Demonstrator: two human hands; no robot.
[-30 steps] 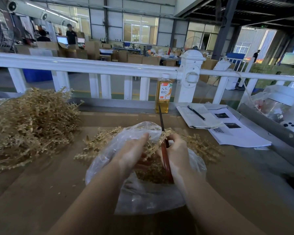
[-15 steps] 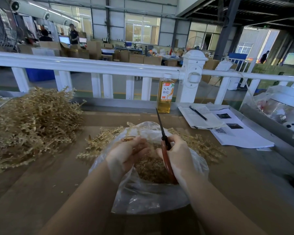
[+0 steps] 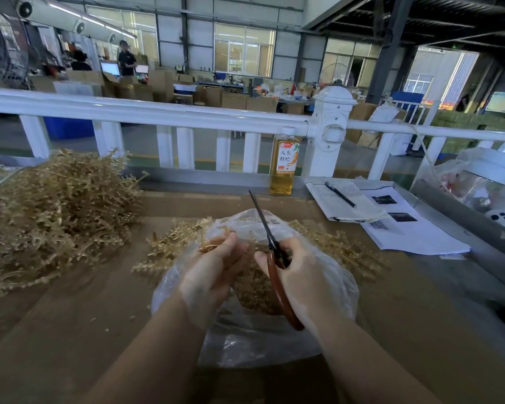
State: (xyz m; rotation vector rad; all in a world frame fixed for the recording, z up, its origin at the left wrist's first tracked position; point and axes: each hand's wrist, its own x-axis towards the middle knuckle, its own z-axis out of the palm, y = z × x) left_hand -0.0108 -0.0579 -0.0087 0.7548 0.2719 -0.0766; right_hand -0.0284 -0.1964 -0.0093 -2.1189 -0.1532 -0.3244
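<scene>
Here, the left hand (image 3: 213, 275): fingers curled, pinching a short golden sprig (image 3: 213, 243) at the fingertips, palm turned towards 3 o'clock.
Right hand (image 3: 301, 281): clenched round the red handle of the scissors (image 3: 274, 249), just beside the left hand at its 3 o'clock, the two hands not quite touching.
Scissors: blades nearly together, slanting up out of the fist towards 11 o'clock; the tips stand past the far rim of the bag, apart from the sprig.
Sprig: at 9 o'clock of the scissor pivot, near the blades, held over the open bag.
Plastic bag (image 3: 245, 342): clear, spread open on the worktop (image 3: 70, 330) directly under both hands, its near edge at 6 o'clock of the wrists.
Cut pieces (image 3: 254, 290): a golden heap inside the bag, showing between the two hands.
Loose sprigs (image 3: 169, 249): lying on the worktop around the bag, at 9 and 3 o'clock of the hands.
Big pile (image 3: 59, 214): a tangled golden mound at 10 o'clock, well apart from the bag.
Bottle (image 3: 283, 167): upright at 12 o'clock, against the white railing (image 3: 158, 112), amber liquid inside.
Notebook (image 3: 347, 205): at 1 o'clock, a pen (image 3: 340, 194) lying across it; printed sheets (image 3: 414, 234) just beside it towards 2 o'clock.
</scene>
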